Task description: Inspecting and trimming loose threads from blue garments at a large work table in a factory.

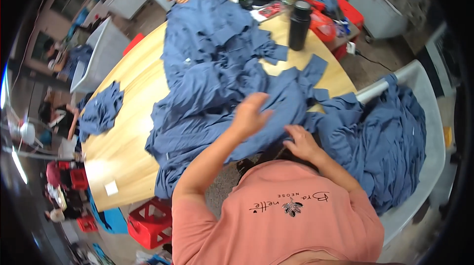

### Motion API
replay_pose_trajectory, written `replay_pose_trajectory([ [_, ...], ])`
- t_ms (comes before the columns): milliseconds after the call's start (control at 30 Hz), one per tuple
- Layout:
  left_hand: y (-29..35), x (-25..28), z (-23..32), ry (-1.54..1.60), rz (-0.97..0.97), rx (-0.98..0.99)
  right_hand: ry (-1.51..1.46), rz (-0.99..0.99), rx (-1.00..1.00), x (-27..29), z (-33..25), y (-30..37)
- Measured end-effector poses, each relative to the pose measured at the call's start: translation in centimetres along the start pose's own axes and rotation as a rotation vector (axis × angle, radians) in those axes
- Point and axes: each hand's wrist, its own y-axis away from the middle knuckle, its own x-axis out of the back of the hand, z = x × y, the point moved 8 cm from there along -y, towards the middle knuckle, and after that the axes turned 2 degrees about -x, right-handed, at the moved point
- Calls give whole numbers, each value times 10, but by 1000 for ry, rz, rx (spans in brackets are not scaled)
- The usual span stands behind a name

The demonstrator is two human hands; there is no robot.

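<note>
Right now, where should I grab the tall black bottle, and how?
Probably around the middle of the black bottle, below the lid, with your right hand coming from the right: it stands upright, its sides are straight, and blue cloth lies to its left.

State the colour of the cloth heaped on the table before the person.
The cloth is greyish blue, seen best in the head view.

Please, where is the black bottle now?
In the head view, the black bottle stands upper right on the wood-patterned table, beside the blue garments.
</note>
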Motion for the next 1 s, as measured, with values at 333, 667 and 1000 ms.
replay_pose_trajectory([
  [333, 227, 251, -207, -470, 444, 856, 60, 109, 246, -88, -109, -151],
  [667, 174, 213, -213, -531, 222, 393, 149, 304, -319, -114, -45, -183],
  [1000, 280, 147, -120, -373, -569, 302, 225, 171, -135, -100, 17, -95],
])
